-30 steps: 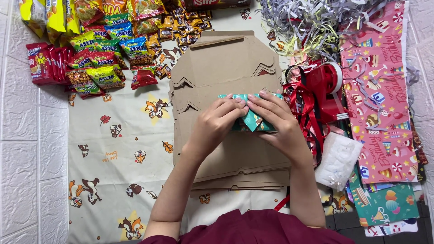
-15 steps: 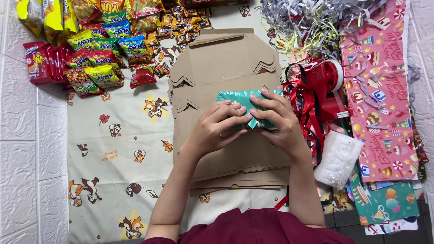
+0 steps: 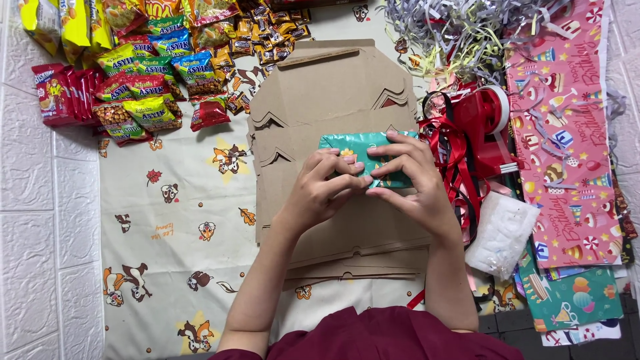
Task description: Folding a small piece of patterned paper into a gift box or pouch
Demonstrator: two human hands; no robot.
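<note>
Green-wrapped parcel (image 3: 360, 157) lies on the stack of flat cardboard boxes (image 3: 320, 100), at frame centre. Left hand (image 3: 327, 190) and right hand (image 3: 410, 183) both press curled fingers onto its near edge, closed on the wrapping. Step judged: folding or creasing the paper. Tape dispenser (image 3: 483, 123), at 3 o'clock, likely needed next to fix it.

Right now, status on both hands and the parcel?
Left hand and right hand both gripping teal parcel. Parcel over flat cardboard. Nothing in the way.

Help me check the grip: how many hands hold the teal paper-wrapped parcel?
2: left hand at the left of the teal paper-wrapped parcel, right hand over its right end.
</note>
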